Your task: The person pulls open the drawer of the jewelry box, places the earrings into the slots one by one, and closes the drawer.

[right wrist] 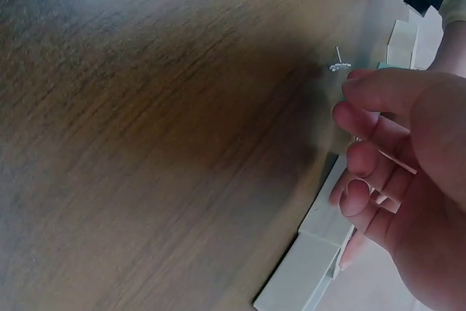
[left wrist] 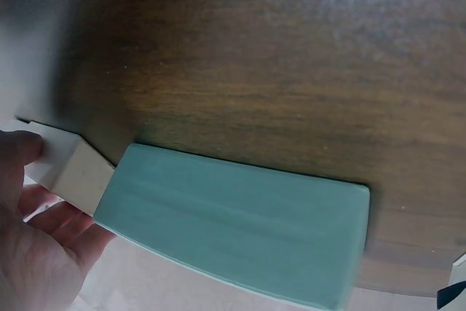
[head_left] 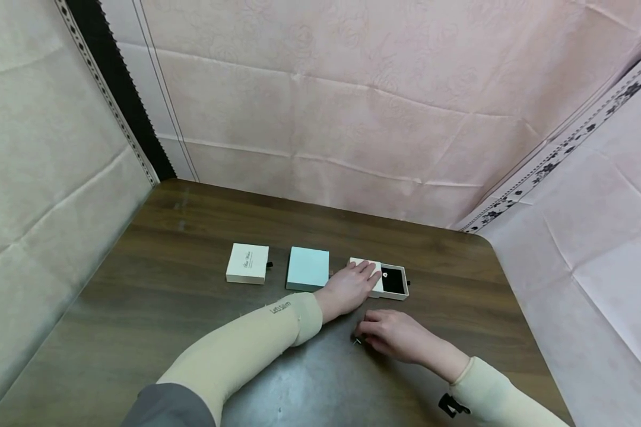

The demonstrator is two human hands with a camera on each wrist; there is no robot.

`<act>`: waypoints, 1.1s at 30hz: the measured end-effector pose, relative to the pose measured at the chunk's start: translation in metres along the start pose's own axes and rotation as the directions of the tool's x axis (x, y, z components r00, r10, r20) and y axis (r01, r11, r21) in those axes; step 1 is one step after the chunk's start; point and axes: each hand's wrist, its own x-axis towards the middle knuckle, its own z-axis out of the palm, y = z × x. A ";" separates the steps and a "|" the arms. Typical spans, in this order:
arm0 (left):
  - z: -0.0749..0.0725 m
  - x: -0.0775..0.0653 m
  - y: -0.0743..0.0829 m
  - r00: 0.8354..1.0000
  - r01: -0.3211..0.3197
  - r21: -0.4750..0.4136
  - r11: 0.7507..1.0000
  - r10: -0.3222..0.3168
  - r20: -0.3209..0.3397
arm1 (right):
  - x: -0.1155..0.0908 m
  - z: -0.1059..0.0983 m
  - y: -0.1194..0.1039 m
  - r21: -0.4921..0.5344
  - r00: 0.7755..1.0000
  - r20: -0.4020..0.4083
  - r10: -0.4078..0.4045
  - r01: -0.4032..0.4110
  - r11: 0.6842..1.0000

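Observation:
My left hand [head_left: 349, 287] grips the outer sleeve of a small white jewelry box [head_left: 375, 289] between thumb and fingers. Its drawer [head_left: 404, 289] is pulled out to the right, with a small earring [head_left: 384, 274] on the black lining. Just in front of the box, close over the table, my right hand [head_left: 392, 335] has thumb and index finger together. At those fingertips is a sparkly stud earring [right wrist: 339, 67], pinched by its edge, with its thin pin sticking out. The other right fingers are curled inward.
Left of the white box stands a light blue box [head_left: 308, 268], partly behind my left wrist. Farther left lies a closed white box [head_left: 247, 263] with lettering and a black pull tab. Pale cloth [head_left: 320, 112] hangs behind the brown wooden table [head_left: 192, 237] and at both sides.

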 end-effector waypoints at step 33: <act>0.003 0.002 0.000 1.000 -0.005 0.000 1.000 0.005 -0.005 | 0.002 0.005 0.000 0.032 0.998 -0.017 0.067 -0.066 0.997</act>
